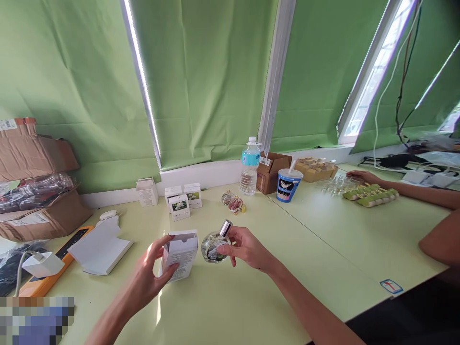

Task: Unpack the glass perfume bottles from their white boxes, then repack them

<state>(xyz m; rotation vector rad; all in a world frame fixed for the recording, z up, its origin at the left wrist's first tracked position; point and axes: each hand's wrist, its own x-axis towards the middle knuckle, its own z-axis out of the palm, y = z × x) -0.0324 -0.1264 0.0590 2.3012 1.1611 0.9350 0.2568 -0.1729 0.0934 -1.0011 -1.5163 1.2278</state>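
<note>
My left hand (pixel 153 270) grips a white carton (pixel 181 256) printed with small text. The carton stands upright at the front middle of the table, its top flap open. Just to its right, my right hand (pixel 247 247) holds a round clear glass perfume bottle (pixel 212 249) with a shiny silver cap. The bottle tilts, cap up and to the right, apart from the carton. Behind the carton stand several small white boxes (pixel 180 207) with flower pictures. A few more small glass bottles (pixel 233 202) lie on the table beyond my right hand.
A water bottle (pixel 250 167), a blue cup with a straw (pixel 288 184) and a cardboard box (pixel 275 170) stand at the back. Flattened white card (pixel 104 249) and an orange power strip (pixel 50 280) lie left. Another person's arm (pixel 413 189) reaches over at right, near green-topped packs (pixel 372 194).
</note>
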